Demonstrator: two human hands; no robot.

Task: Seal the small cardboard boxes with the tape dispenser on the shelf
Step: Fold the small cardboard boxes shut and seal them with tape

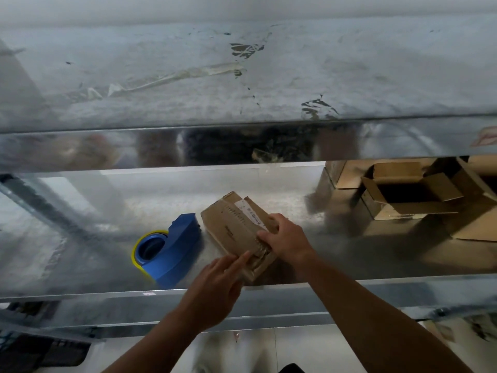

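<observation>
A small brown cardboard box (pixel 233 229) with a white barcode label lies on the metal shelf (pixel 336 254), near its front edge. My right hand (pixel 285 238) grips the box's right side, fingers curled over its top edge. My left hand (pixel 215 289) reaches from below, its straight fingers touching the box's near left corner. A blue tape dispenser (pixel 174 249) with a yellow-edged tape roll stands on the shelf just left of the box, touched by neither hand.
An open cardboard box (pixel 408 192) and other flattened cardboard sit at the shelf's back right. An upper metal shelf (pixel 242 76) with tape scraps overhangs the work area. A diagonal metal brace (pixel 53 208) runs at the left.
</observation>
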